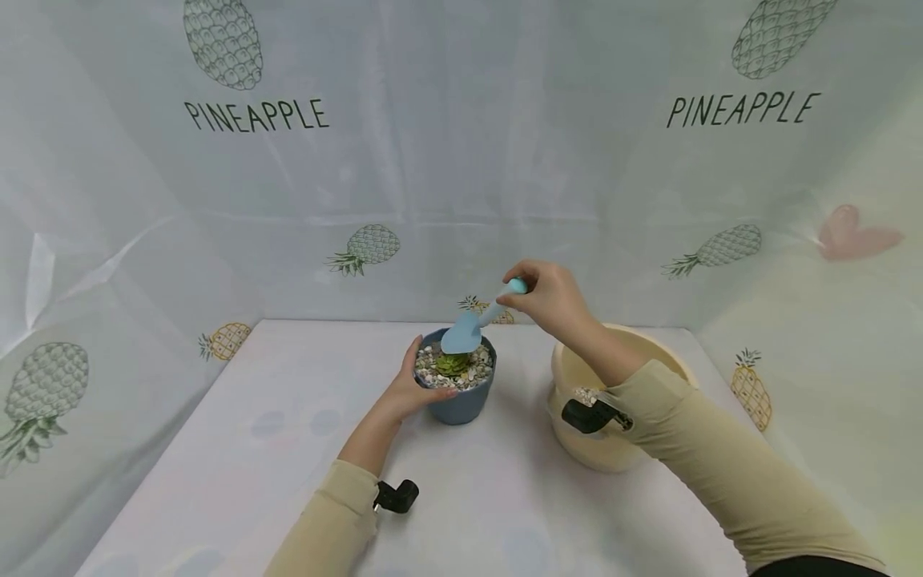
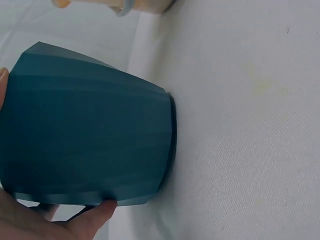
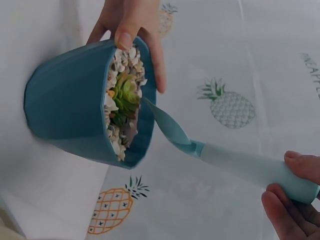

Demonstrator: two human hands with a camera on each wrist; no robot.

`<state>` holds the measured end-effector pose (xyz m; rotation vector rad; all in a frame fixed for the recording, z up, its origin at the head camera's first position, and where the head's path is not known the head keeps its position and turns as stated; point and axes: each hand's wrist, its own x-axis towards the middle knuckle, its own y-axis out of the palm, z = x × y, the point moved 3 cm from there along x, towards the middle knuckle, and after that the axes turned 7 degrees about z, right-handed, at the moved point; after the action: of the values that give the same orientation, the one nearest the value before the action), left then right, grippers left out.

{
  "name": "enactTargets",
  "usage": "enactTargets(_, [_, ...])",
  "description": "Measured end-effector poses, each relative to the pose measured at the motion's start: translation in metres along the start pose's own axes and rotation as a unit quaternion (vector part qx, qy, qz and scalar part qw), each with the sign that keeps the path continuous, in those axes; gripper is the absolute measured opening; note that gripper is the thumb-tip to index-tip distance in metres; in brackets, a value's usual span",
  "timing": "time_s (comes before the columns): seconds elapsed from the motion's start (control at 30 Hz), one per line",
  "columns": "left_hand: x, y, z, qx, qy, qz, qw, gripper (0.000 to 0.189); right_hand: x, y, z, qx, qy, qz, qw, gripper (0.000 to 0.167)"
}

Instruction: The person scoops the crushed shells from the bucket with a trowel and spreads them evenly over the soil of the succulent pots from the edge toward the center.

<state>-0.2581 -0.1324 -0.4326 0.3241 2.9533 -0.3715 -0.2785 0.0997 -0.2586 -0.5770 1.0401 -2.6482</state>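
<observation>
A blue faceted plant pot (image 1: 461, 407) stands on the table, filled with pale pebbles (image 1: 476, 370) around a small green succulent (image 1: 452, 365). My left hand (image 1: 413, 391) grips the pot from its left side, thumb over the near rim and fingers round the far side. In my right hand (image 1: 551, 296), thumb and fingers pinch the end of a light blue toy-like shovel (image 3: 240, 167). Its blade (image 3: 170, 126) slants down over the pot, the tip close to the succulent and the pebbles in the right wrist view.
A cream-coloured bucket (image 1: 602, 457) stands to the right of the pot, under my right forearm, with some pebbles (image 1: 587, 395) visible inside. Behind the table (image 1: 288, 449) hangs a pale sheet (image 1: 461, 160) printed with pineapples. Small cameras sit on both wrists.
</observation>
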Motion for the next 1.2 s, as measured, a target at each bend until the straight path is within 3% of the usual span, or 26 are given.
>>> enactTargets(0.2, [-0.001, -0.010, 0.003, -0.049, 0.005, 0.004, 0.9988, 0.107, -0.005, -0.013, -0.005, 0.011, 0.005, -0.001, 0.9999, 0.026])
enactTargets(0.33, [-0.005, -0.019, -0.004, -0.064, 0.021, -0.016, 0.9976, 0.093, -0.013, -0.026, -0.007, 0.007, 0.008, -0.007, 0.9999, 0.026])
enactTargets(0.53, [-0.015, -0.028, -0.040, -0.030, 0.111, -0.068, 0.9910, 0.077, -0.035, -0.049, -0.014, -0.011, 0.007, -0.025, 0.9996, 0.024])
enactTargets(0.67, [-0.021, -0.025, -0.066, -0.016, 0.162, -0.082, 0.9832, 0.072, -0.050, -0.063, -0.019, -0.027, 0.005, -0.037, 0.9989, 0.025])
enactTargets(0.77, [-0.022, -0.012, -0.079, -0.028, 0.176, -0.064, 0.9819, 0.070, -0.064, -0.073, -0.024, -0.032, 0.007, -0.044, 0.9985, 0.026])
enactTargets(0.93, [-0.015, 0.030, -0.093, -0.024, 0.180, 0.008, 0.9834, 0.071, -0.090, -0.095, -0.033, -0.052, 0.032, -0.066, 0.9959, 0.028])
enactTargets(1.07, [-0.006, 0.063, -0.104, 0.003, 0.184, 0.046, 0.9819, 0.074, -0.106, -0.115, -0.039, -0.072, 0.054, -0.095, 0.9914, 0.029])
enactTargets(1.2, [0.001, 0.099, -0.106, 0.057, 0.187, 0.090, 0.9765, 0.080, -0.123, -0.134, -0.049, -0.058, 0.080, -0.128, 0.9869, 0.030])
